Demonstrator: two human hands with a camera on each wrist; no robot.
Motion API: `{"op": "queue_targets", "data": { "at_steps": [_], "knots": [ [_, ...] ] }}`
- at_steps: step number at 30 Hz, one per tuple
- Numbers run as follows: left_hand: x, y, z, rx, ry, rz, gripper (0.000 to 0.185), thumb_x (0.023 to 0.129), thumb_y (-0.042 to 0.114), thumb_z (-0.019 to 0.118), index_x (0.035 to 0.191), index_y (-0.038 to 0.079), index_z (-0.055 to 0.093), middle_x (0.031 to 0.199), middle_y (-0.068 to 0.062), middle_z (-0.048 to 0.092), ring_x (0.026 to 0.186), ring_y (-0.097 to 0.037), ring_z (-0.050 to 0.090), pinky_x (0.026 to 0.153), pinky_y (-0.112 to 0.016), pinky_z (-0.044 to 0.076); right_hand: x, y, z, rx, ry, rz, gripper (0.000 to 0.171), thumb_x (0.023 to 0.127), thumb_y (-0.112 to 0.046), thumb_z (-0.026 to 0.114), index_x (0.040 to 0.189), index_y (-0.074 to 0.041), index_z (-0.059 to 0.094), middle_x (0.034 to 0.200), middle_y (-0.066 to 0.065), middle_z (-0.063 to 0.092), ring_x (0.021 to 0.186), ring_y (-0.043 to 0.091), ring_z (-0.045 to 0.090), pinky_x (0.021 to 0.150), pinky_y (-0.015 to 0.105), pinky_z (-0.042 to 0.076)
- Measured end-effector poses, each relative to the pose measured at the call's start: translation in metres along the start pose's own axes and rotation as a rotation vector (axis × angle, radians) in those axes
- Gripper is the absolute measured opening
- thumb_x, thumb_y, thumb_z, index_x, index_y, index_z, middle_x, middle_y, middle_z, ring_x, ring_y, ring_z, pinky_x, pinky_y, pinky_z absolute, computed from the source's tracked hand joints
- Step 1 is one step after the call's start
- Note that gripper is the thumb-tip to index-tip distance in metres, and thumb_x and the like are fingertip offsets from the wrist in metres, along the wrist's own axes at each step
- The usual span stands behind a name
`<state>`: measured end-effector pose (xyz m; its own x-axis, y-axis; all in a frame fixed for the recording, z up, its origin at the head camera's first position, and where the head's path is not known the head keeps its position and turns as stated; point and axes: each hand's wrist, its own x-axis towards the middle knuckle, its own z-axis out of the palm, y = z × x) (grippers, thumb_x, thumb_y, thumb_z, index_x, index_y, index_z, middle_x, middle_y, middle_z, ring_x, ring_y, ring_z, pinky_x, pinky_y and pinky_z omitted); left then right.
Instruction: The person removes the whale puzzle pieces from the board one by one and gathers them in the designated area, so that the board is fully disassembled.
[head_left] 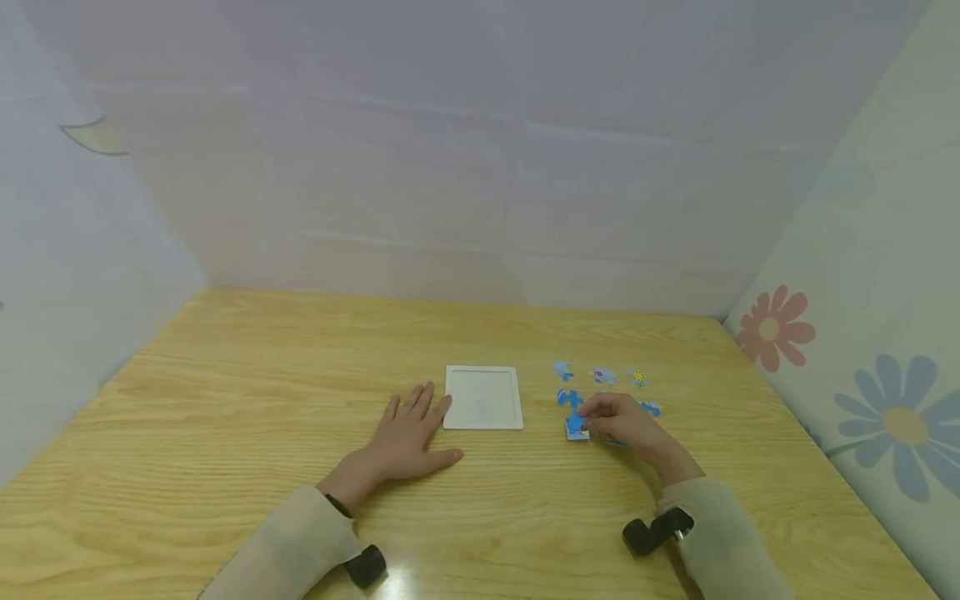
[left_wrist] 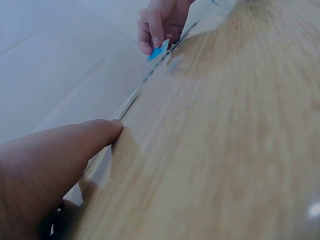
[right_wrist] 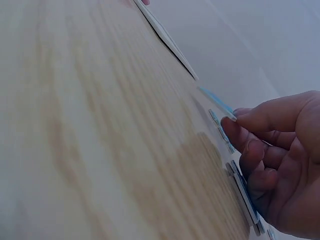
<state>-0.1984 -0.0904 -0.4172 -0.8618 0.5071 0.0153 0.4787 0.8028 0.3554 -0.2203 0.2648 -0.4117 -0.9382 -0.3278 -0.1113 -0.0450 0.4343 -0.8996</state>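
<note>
My left hand (head_left: 405, 442) lies palm down on the table with its fingers spread. Its fingertips come right up to the left edge of a square white puzzle tray (head_left: 483, 400), whose inside shows no pieces. Between thumb and forefinger, my right hand (head_left: 626, 423) pinches a blue jigsaw piece (right_wrist: 216, 100), raised and tilted above the table. That piece overlaps another, blue-and-white piece (head_left: 577, 436) in the head view. Several more pieces lie around the right hand, among them a blue one (head_left: 570, 397) and a yellow-patterned one (head_left: 637, 377); the hand partly hides some.
The wooden table (head_left: 300, 350) meets a pale cloth backdrop (head_left: 420, 167) at its far edge. On the right stands a flower-printed side panel (head_left: 885, 333). Black wrist cameras sit at the left (head_left: 366, 567) and right (head_left: 652, 533) cuffs, close over the table.
</note>
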Motion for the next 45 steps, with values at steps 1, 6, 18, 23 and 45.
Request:
{"op": "queue_targets", "data": {
  "at_steps": [1,6,18,23,45],
  "knots": [
    [-0.0003,0.0002,-0.0004,-0.002,-0.001,0.000,0.081,0.088,0.054,0.052,0.147,0.006,0.026,0.154,-0.024,0.010,0.143,-0.039,0.007,0.110,-0.064,0.005,0.0003,0.0002,0.0007,-0.009,0.005,0.003,0.019,0.087,-0.004,0.058,0.102,0.007,0.060,0.084,0.001,0.060,0.073,0.010,0.052,0.063,0.024,0.045],
    [-0.0019,-0.0002,-0.0023,0.003,-0.008,-0.005,0.081,0.088,0.053,0.052,0.148,0.005,0.025,0.154,-0.024,0.009,0.143,-0.039,0.006,0.111,-0.063,0.005,0.0030,-0.0001,0.0054,-0.058,0.036,-0.003,0.017,0.087,-0.005,0.060,0.100,0.006,0.061,0.085,0.005,0.063,0.076,0.011,0.054,0.065,0.025,0.046],
    [-0.0024,-0.0029,-0.0020,0.022,0.004,-0.010,0.081,0.087,0.055,0.052,0.148,0.007,0.026,0.155,-0.022,0.010,0.144,-0.038,0.007,0.111,-0.063,0.006,0.0028,-0.0055,0.0100,-0.107,0.070,-0.013,0.015,0.086,-0.003,0.059,0.098,0.004,0.063,0.087,0.010,0.063,0.071,0.011,0.050,0.056,0.023,0.041],
    [-0.0031,-0.0031,-0.0020,0.029,0.003,-0.004,0.081,0.087,0.055,0.052,0.148,0.007,0.026,0.155,-0.022,0.010,0.144,-0.038,0.008,0.111,-0.063,0.007,0.0017,-0.0050,0.0107,-0.120,0.083,-0.024,0.014,0.086,-0.003,0.060,0.098,0.003,0.064,0.088,0.010,0.063,0.075,0.012,0.052,0.060,0.023,0.044],
    [-0.0049,-0.0004,-0.0037,-0.003,-0.007,-0.007,0.080,0.089,0.054,0.050,0.148,0.006,0.025,0.155,-0.023,0.010,0.144,-0.038,0.007,0.111,-0.063,0.005,-0.0003,0.0001,0.0092,-0.068,0.085,-0.049,0.021,0.089,-0.008,0.060,0.103,0.006,0.063,0.105,0.020,0.064,0.086,0.011,0.058,0.072,0.026,0.048]
  ]
}}
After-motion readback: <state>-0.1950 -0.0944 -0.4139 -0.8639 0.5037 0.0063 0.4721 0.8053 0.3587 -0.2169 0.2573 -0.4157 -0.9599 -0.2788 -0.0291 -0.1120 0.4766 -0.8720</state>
